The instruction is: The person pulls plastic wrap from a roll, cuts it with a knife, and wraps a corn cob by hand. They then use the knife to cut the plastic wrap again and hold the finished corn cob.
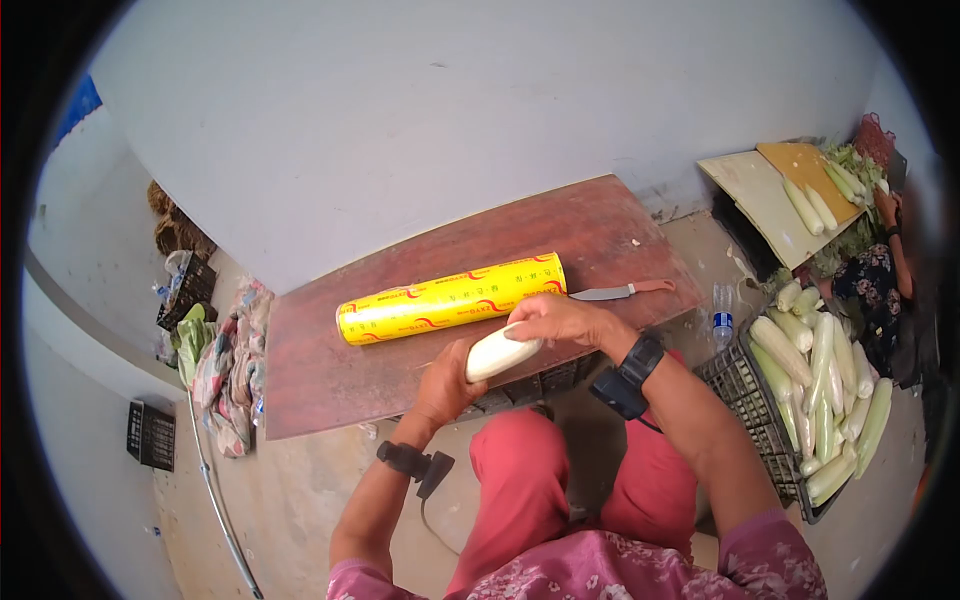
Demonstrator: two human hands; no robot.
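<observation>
Both my hands hold a pale, whitish-green stem vegetable [503, 354], which looks like a celtuce stem, above the front edge of the red-brown table [330, 400]. My left hand [447, 385] is wrapped round its lower left end. At the upper right end, my right hand [565, 322] grips it with thumb and fingers. Just behind the hands lies a big yellow roll of cling film [450, 297] with red print. A knife [620, 291] with a pinkish handle rests to the right of the roll.
Right of my legs stands a black crate [735, 400] heaped with similar pale stems [825, 380]. A water bottle [722, 318] is beside it. Another person [870, 290] works at a board [755, 200] at far right. Bundled cloth [232, 365] lies on the left.
</observation>
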